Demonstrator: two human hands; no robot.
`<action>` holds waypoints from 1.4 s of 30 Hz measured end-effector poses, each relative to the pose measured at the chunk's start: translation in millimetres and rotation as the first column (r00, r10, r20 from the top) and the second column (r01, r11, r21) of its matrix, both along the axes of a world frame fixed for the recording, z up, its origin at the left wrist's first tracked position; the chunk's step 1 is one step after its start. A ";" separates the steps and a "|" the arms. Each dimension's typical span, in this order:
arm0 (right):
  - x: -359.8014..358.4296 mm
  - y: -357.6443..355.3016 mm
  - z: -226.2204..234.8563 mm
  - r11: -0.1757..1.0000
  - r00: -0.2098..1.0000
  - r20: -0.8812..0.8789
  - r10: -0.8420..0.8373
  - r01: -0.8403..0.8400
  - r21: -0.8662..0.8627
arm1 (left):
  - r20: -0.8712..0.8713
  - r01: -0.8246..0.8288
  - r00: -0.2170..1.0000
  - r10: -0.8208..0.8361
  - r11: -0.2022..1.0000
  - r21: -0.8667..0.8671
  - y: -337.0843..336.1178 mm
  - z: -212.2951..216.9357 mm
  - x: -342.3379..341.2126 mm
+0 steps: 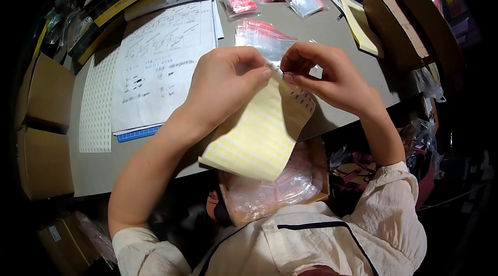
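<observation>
Both hands meet above the near edge of the grey table (pixel 311 32), fingertips almost touching. Left hand (pixel 225 81) pinches the top edge of a yellow sticker sheet (pixel 259 136), thumb and forefinger closed on it. Right hand (pixel 324 76) is closed in a fine pinch on a small sticker (pixel 278 71) at that same top edge, right where the two thumbs come together.

The sheet hangs down and toward the person from the hands, its long axis running from the fingers at the far end to its free corner at the near left, curling over the table edge. Each hand is equally close to the pinched spot.

Under the sheet, on the lap, lies a clear plastic bag (pixel 270 193). Further off, a white paper with drawings (pixel 161 58) lies left, a stack of clear zip bags (pixel 262 37) just beyond the hands, and a yellow notepad (pixel 360 27) far right.
</observation>
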State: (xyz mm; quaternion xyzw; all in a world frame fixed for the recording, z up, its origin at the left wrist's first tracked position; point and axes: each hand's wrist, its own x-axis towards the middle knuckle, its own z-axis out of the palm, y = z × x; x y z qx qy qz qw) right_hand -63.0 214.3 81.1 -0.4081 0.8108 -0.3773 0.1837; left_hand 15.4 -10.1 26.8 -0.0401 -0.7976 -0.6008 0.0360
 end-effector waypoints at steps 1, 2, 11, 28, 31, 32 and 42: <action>0.2 -0.3 -1.4 1.000 0.999 -0.035 -0.009 0.009 0.004 | -0.006 -0.003 1.000 0.003 1.000 0.003 0.8 1.2 0.9; 0.3 -0.7 -2.7 1.000 0.997 -0.069 -0.018 0.018 0.007 | -0.022 0.003 1.000 -0.003 1.000 0.008 1.5 0.9 1.0; 21.7 -4.2 -21.3 0.998 0.855 -0.514 -0.067 0.055 -0.040 | -0.002 -0.036 0.999 0.036 0.997 -0.068 5.8 -7.0 0.6; -98.9 5.3 -32.9 0.903 0.965 -0.233 -0.118 0.202 0.378 | 0.090 -0.007 0.996 0.017 0.993 -0.116 0.2 -9.3 -3.0; -90.3 5.5 -10.6 0.800 0.873 -0.480 -0.089 0.349 0.487 | 0.085 -0.002 0.996 0.014 0.989 -0.145 2.3 -6.1 -3.0; -91.5 3.8 -12.7 0.829 0.876 -0.475 -0.079 0.322 0.456 | 0.093 -0.008 0.995 0.022 0.988 -0.152 2.0 -6.5 -1.0; -80.7 -24.0 -32.4 0.971 0.912 -0.409 -0.012 0.109 0.215 | 0.097 -0.009 0.995 0.016 0.997 -0.074 -1.9 -8.3 -4.3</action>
